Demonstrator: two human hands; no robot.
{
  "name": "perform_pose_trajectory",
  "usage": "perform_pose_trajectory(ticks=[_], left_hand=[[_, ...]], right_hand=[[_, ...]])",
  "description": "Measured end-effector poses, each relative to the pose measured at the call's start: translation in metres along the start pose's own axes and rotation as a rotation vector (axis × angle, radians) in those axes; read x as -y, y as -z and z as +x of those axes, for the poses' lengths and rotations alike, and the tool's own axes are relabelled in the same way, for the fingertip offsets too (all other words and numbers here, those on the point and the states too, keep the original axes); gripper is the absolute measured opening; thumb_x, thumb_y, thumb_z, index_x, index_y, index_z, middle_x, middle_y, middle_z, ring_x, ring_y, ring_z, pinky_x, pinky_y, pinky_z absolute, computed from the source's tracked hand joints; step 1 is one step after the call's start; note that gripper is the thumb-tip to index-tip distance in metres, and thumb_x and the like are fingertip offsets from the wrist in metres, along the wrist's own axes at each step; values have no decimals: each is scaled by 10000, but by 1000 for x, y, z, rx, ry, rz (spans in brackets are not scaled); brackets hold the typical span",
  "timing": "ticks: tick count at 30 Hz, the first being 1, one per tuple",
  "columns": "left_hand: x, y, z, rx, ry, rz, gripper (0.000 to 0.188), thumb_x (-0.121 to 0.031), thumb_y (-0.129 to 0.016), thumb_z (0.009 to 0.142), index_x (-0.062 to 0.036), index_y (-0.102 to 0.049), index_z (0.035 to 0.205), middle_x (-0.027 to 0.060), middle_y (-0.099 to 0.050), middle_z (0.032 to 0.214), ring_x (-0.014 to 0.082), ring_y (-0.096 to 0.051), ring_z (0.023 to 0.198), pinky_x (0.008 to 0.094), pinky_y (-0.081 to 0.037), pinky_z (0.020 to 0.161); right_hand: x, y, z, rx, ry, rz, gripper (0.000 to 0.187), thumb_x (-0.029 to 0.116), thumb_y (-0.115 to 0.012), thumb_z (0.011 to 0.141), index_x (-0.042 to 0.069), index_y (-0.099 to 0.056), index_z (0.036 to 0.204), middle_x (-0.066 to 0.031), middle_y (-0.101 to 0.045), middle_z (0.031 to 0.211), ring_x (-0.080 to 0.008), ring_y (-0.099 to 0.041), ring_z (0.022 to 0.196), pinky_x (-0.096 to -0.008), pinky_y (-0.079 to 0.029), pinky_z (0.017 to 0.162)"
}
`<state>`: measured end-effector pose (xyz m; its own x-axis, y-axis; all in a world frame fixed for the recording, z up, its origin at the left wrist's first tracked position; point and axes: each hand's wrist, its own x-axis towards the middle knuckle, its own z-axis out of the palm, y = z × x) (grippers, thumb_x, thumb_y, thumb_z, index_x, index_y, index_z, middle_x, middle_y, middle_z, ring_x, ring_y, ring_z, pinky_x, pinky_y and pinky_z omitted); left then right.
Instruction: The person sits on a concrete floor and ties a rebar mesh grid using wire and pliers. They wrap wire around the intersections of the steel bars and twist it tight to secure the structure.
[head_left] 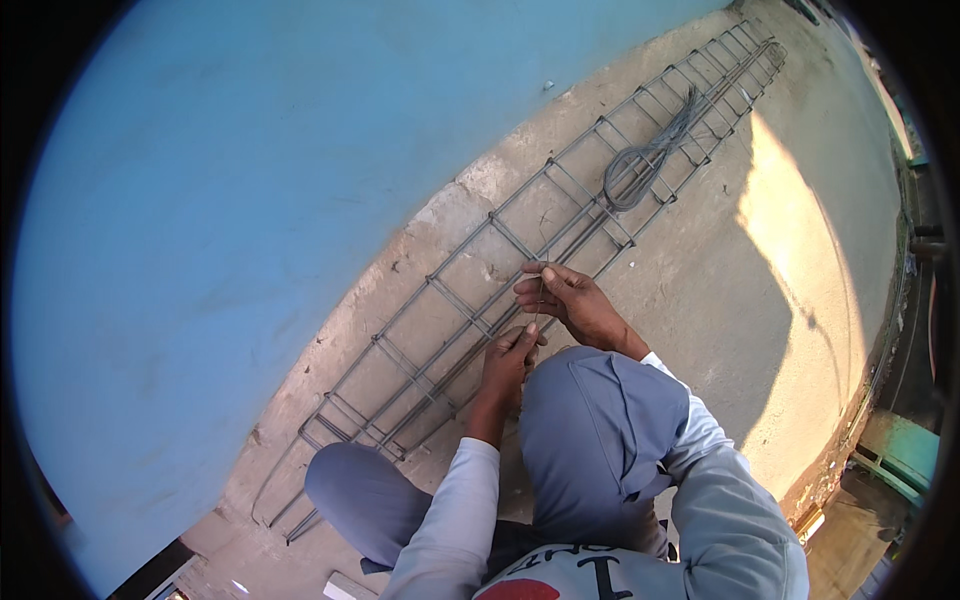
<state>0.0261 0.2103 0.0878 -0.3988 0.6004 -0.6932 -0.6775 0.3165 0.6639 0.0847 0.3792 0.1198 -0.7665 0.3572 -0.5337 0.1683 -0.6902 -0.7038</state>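
Pinching seen in both hands, head view (sole view). Left hand (510, 362): closed, thumb and forefinger together on the lower part of a thin wire (543, 236). Right hand (580, 305): thumb meets forefinger higher on the same wire, remaining fingers loosely spread. Wire stands roughly lengthwise between the hands, its free end past the right fingertips. Whether it touches any bar: cannot tell.

Cage (514, 237) of steel bars and ties lies on the floor (680, 290), slanting from lower left to upper right, beyond the hands. Bundle (656, 150) of wire rests on top of it, looped at the near end, strands loose at the far end; probably laid there to stay within reach and off the floor. Two-point pinch presumably keeps so slender a wire straight and steady. Right knee (605, 430) is just beside the wrists; left knee (365, 500) is at the cage's near end.

Edges: blue wall (250, 180) runs along the cage's far side, leaving a narrow strip of floor. Knees limit movement toward the body. Widest room is to the right, over shaded floor and a sunlit patch (800, 260), as far as the green object (900, 450) near the rim.
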Motion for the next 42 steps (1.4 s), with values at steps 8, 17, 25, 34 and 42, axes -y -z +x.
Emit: perform_pose_trajectory(ticks=[8,17,25,34,42], left_hand=[[25,-42,35,301,195,-249,334,-282,-649,1019,17,-678,1166,110,-720,1000,183,-700,865,327,-573,741],[-20,-11,74,-286,-440,624,216,-153,-617,993,-6,-709,1121,162,-732,1056,266,-697,944,396,-557,832],[-52,4,133,-348,-803,1015,188,-164,-628,956,-45,-738,1052,189,-712,988,354,-671,915,438,-527,825],[-63,-15,154,-287,-569,1237,249,-246,-633,961,-70,-752,1090,207,-720,1025,383,-686,976,471,-532,871],[-64,-30,180,-237,-166,666,262,-202,-692,918,-9,-764,1080,181,-751,1034,283,-714,904,394,-519,801]], right_hand=[[5,43,13,-367,45,-38,277,225,-562,1052,27,-603,1242,4,-512,663,-85,-443,521,-246,-328,463],[-17,116,34,-406,31,-998,220,157,-603,960,-8,-704,1066,-65,-619,661,-143,-572,579,-332,-464,571],[-24,88,81,-250,-284,-359,151,132,-525,1032,46,-646,1012,4,-481,649,-112,-411,490,-289,-309,402],[-28,92,96,-203,-327,-359,146,95,-520,1031,59,-660,1049,18,-469,648,-94,-370,488,-266,-292,414],[-28,83,100,-143,-268,-427,184,82,-569,986,90,-716,1096,25,-502,634,-77,-368,492,-276,-283,430]])
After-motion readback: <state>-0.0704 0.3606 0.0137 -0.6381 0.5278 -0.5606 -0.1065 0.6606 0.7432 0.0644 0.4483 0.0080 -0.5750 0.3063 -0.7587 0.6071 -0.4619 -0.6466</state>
